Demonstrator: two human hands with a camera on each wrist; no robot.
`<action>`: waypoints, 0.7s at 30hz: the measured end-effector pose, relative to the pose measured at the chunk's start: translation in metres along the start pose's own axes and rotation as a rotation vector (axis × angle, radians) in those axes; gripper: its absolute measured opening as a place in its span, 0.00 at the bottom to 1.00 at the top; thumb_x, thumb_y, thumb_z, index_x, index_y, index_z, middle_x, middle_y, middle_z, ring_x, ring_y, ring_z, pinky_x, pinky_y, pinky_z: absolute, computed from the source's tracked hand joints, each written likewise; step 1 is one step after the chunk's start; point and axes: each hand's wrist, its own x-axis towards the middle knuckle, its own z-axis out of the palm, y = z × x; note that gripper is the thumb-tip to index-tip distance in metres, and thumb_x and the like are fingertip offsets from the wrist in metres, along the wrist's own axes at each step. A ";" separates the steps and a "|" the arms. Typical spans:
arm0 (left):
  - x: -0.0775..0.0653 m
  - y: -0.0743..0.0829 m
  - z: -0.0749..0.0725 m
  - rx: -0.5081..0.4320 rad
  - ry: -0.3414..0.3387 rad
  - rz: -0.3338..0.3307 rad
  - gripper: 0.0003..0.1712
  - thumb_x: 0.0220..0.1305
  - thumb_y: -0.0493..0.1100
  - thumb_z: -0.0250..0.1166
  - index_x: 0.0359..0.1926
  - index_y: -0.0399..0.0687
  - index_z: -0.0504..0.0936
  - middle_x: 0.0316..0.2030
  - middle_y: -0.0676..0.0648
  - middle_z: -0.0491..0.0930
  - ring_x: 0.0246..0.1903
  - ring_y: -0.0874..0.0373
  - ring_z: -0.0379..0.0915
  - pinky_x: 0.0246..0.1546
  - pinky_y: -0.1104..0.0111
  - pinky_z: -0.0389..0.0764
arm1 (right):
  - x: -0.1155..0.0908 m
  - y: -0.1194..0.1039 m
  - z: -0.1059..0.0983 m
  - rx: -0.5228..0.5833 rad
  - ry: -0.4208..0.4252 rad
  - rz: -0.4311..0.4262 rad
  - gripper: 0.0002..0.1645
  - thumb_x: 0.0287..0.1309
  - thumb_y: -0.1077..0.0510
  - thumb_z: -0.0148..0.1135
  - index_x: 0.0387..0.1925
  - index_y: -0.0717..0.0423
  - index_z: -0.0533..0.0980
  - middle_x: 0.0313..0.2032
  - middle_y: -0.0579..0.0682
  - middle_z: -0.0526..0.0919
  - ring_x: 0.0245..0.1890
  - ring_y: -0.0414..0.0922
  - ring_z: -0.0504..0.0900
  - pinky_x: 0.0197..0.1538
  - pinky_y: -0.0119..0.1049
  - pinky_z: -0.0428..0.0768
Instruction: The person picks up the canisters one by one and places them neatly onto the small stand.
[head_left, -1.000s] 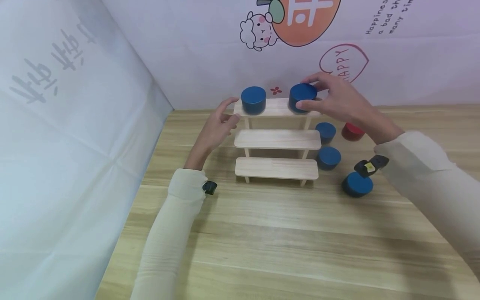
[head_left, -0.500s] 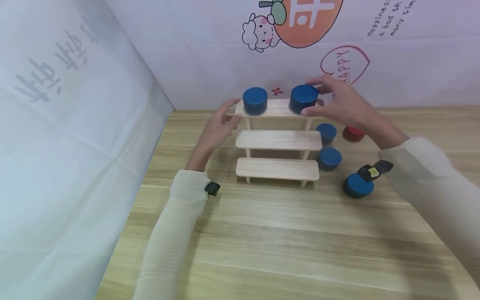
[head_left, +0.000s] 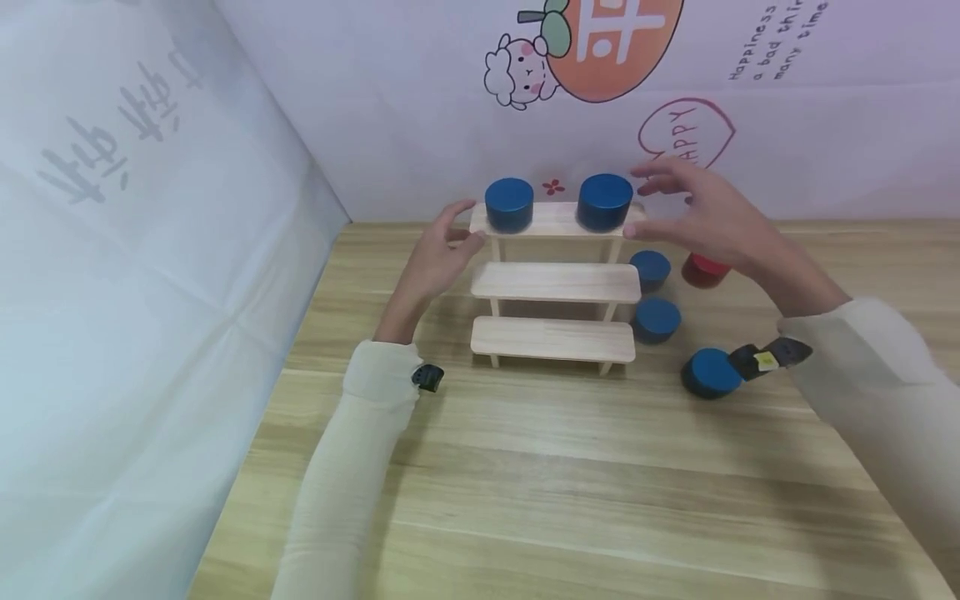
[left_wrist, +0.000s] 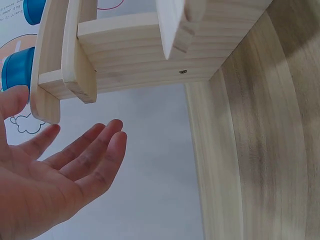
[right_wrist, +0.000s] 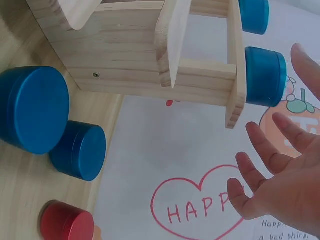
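A three-tier wooden display stand (head_left: 553,282) stands against the back wall. Two round blue tins sit on its top tier: a left tin (head_left: 509,205) and a right tin (head_left: 604,202). My right hand (head_left: 712,208) is just right of the right tin, fingers spread; the right wrist view shows a gap between them and the blue tin (right_wrist: 265,76). At the stand's left end is my left hand (head_left: 438,254), thumb and index finger by the top tier's end (left_wrist: 46,107). Its other fingers are extended with nothing in them. Whether it touches the wood, I cannot tell.
Right of the stand, on the wooden table (head_left: 525,483), are three more blue tins: a rear one (head_left: 650,270), a middle one (head_left: 657,320) and a front one (head_left: 711,372). A red tin (head_left: 705,270) lies beneath my right forearm. White printed cloth (head_left: 420,108) covers the back and left.
My right hand has let go of the right tin on the top tier and drawn off to the right. The tin stays on the tier. My left hand has hardly moved.
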 end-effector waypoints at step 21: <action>-0.023 -0.008 0.004 -0.120 -0.040 0.019 0.38 0.71 0.51 0.63 0.74 0.55 0.54 0.65 0.37 0.68 0.59 0.43 0.71 0.54 0.50 0.76 | -0.046 0.043 -0.017 0.064 0.017 0.062 0.45 0.66 0.42 0.63 0.77 0.47 0.56 0.70 0.61 0.64 0.71 0.63 0.55 0.68 0.68 0.51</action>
